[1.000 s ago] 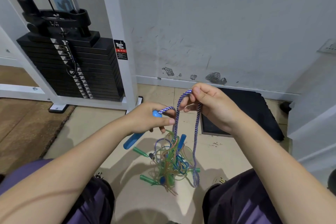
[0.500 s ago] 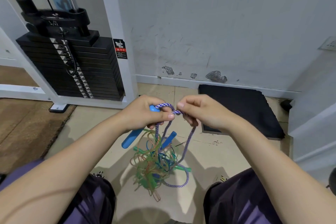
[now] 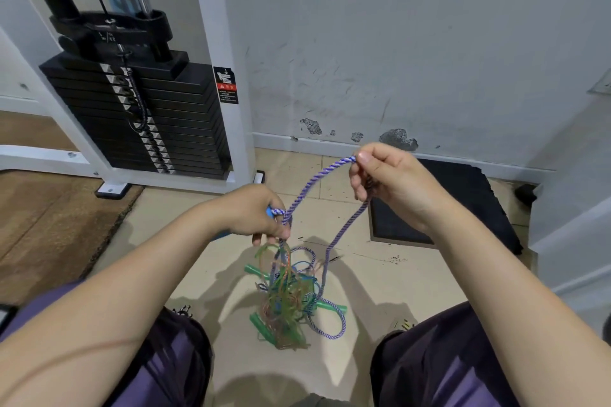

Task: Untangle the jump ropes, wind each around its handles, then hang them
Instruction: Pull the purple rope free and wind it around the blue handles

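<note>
Our left hand [image 3: 254, 215] curls round a blue handle [image 3: 271, 211], mostly hidden in the fist. Our right hand [image 3: 393, 182] pinches the purple-and-white rope [image 3: 310, 183], raised near the wall. The rope arcs between both hands, then drops into a tangle of ropes [image 3: 291, 301] on the floor [image 3: 380, 274] between our knees.

Both hands [image 3: 251, 215] [image 3: 393, 185] curled, right higher
</note>
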The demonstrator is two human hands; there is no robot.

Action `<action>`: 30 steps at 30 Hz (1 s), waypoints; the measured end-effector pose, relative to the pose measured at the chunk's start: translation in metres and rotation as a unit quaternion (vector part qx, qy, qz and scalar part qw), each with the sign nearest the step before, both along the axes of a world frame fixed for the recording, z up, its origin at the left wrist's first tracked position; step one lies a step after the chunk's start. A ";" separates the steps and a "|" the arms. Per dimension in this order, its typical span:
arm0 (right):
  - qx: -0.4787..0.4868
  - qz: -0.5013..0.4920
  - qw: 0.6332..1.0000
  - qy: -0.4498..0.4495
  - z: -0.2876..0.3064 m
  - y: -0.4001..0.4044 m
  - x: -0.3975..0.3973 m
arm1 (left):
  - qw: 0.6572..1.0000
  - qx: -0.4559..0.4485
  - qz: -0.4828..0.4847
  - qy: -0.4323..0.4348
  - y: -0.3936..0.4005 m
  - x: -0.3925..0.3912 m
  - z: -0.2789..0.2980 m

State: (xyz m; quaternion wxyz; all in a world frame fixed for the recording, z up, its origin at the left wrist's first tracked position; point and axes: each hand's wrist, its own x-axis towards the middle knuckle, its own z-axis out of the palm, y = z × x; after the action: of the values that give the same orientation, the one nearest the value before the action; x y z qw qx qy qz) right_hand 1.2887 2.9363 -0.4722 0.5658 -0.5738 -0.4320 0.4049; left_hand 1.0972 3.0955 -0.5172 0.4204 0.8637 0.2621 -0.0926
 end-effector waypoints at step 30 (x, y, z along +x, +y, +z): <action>-0.195 0.105 0.958 -0.184 -0.010 0.000 -0.025 | 0.989 -0.030 0.002 -0.144 -0.025 0.011 0.007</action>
State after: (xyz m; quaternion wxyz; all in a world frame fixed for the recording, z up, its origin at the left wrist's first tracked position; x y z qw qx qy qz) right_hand 1.2639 2.9361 -0.4827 0.3077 -0.6893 -0.4991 0.4257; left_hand 1.1080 3.0700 -0.5099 0.4793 0.8547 0.1976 0.0263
